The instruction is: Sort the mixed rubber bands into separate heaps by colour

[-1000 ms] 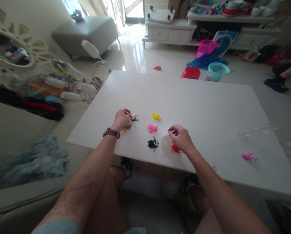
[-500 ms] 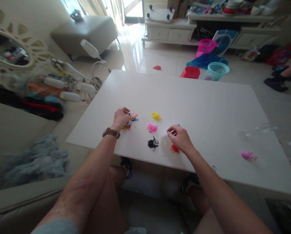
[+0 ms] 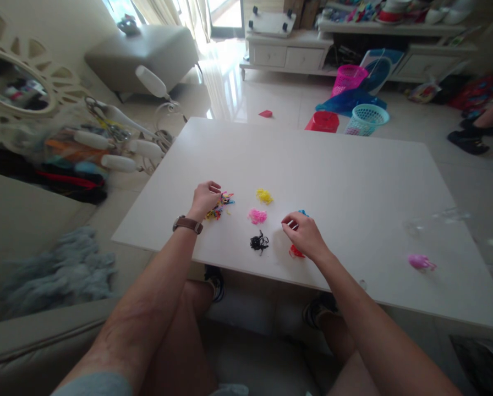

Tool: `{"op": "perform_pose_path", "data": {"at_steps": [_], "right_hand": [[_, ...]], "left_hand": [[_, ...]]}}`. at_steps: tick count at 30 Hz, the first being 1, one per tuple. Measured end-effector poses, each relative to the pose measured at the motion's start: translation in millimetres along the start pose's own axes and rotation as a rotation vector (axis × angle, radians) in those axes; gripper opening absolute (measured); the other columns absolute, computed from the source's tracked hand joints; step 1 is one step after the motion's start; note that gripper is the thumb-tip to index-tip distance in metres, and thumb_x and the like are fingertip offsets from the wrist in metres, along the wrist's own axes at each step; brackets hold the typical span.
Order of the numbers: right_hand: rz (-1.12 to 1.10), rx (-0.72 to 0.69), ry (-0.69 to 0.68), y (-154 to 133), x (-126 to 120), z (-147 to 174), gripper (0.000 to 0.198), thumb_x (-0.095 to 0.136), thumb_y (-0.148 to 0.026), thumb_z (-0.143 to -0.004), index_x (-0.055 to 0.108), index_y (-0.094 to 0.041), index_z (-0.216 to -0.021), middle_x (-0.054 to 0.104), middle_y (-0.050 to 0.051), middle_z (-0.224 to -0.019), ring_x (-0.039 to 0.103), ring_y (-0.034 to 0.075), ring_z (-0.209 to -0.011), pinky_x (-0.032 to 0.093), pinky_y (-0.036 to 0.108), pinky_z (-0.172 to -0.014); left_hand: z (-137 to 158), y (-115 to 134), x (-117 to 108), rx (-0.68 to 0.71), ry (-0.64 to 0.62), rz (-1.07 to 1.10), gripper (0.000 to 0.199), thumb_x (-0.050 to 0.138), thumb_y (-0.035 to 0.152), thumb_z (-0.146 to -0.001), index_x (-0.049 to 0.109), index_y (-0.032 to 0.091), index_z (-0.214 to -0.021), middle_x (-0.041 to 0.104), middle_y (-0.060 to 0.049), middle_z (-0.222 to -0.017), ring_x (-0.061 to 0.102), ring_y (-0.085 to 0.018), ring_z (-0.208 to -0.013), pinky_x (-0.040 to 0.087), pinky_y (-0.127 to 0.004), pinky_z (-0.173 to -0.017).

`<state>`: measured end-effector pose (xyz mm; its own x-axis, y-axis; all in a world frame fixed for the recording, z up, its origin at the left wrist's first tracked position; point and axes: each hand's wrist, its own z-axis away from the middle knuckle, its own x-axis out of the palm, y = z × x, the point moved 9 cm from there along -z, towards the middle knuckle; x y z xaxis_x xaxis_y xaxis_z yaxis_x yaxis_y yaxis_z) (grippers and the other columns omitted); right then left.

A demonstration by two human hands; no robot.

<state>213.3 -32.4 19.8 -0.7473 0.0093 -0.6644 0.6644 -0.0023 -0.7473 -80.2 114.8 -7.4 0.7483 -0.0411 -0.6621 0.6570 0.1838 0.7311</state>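
Observation:
A mixed pile of small, thin, many-coloured bands lies on the white table. My left hand, with a brown-strapped watch at its wrist, rests at the pile's left side, fingers bent and closed; what they pinch is hidden. My right hand hovers between red bands and blue bands, partly covering both. Its fingers curl toward the thumb, and anything in them is too small to make out. Between the hands sit separate heaps of yellow bands, pink bands and black bands.
On the right part of the white table lie a pink object and a clear, see-through item. Beyond the far edge stand a red bin and a light-blue basket. Another person's foot shows at far right.
My right hand has shifted slightly left and down, so more of the blue bands shows. My left hand stays at the mixed pile with only a slight finger movement.

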Motion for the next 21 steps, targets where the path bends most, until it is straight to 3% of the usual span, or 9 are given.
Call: {"op": "perform_pose_path", "data": {"at_steps": [12, 21], "right_hand": [[0.014, -0.021, -0.012, -2.1, 1.5, 0.9, 0.011, 0.056, -0.019, -0.083, 0.066, -0.02, -0.078, 0.068, 0.002, -0.083, 0.063, 0.014, -0.068, 0.05, 0.028, -0.068], [0.024, -0.027, -0.025, -1.9, 3.2, 0.8, 0.011, 0.056, -0.019, -0.083, 0.065, -0.02, -0.078, 0.068, 0.003, -0.084, 0.063, 0.014, -0.068, 0.049, 0.028, -0.068]], "left_hand": [[-2.8, -5.4, 2.5, 0.014, -0.033, 0.122, 0.031, 0.077, 0.02, -0.057, 0.07, 0.013, -0.087, 0.075, -0.01, -0.09, 0.069, -0.019, -0.078, 0.053, -0.025, -0.064], [-0.4, -4.3, 3.6, 0.004, -0.025, 0.217, 0.022, 0.077, 0.023, -0.059, 0.071, 0.014, -0.078, 0.073, -0.007, -0.075, 0.067, -0.019, -0.07, 0.051, -0.025, -0.061]]}}
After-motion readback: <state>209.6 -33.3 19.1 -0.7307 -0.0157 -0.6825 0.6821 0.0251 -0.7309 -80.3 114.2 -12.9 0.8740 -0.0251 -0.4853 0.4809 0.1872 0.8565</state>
